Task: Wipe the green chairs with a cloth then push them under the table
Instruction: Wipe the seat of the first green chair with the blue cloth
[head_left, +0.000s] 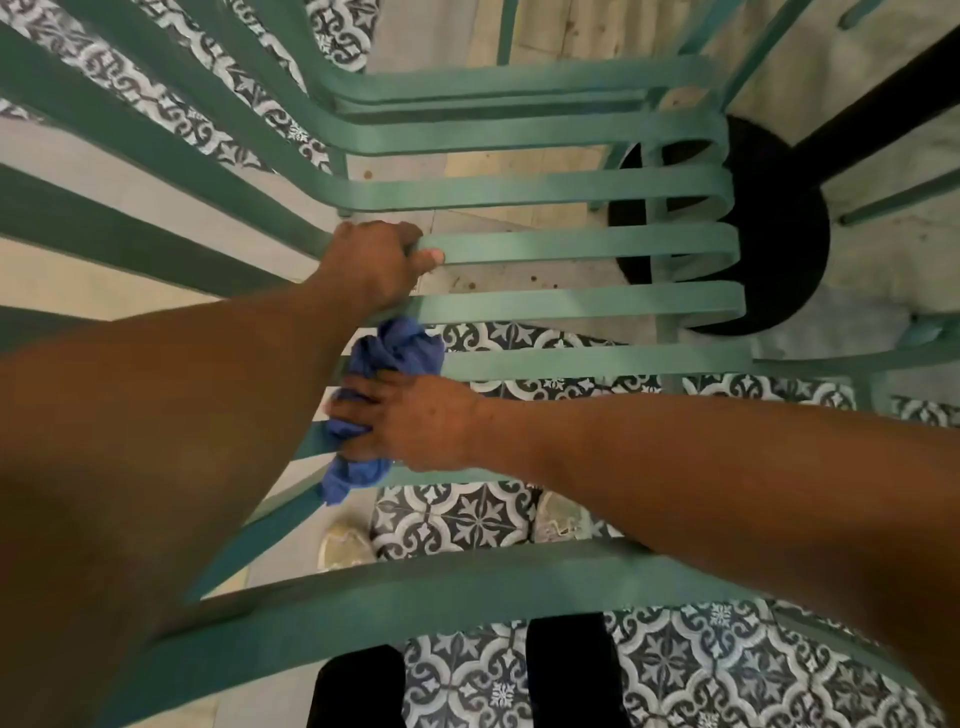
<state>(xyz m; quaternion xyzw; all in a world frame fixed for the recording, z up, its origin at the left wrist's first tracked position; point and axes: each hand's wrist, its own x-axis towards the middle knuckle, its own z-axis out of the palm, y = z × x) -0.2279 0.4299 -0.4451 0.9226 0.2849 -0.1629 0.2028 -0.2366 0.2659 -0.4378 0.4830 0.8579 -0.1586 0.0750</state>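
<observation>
I am looking straight down through the slats of a green painted slatted metal chair (571, 244), whose flat bands run from the left across the seat and curl over at the right edge. My left hand (371, 265) grips one of the seat slats near where it bends up into the back, fingers wrapped over the top and the thumb lying along the band, closed tight around it. My right hand (410, 421) comes in from the right and holds a crumpled blue cloth (384, 353); my fingers are curled around the bundle and press it against a slat lower down, nearer to me, with folds of the cloth bulging out above my knuckles and a tail hanging below my palm. The two hands are near each other, the left one slat or two further away than the right.

Below the seat I can see a round black table base (779, 249) with its black post (872, 109) running up toward the top right corner; the front edge of the chair overlaps it in my view. The floor is part plain pale tile (571, 31) and part blue-and-white patterned tile (467, 514). My light-coloured shoes (345, 545) show between the slats, and my dark trouser legs (571, 670) sit at the bottom edge
</observation>
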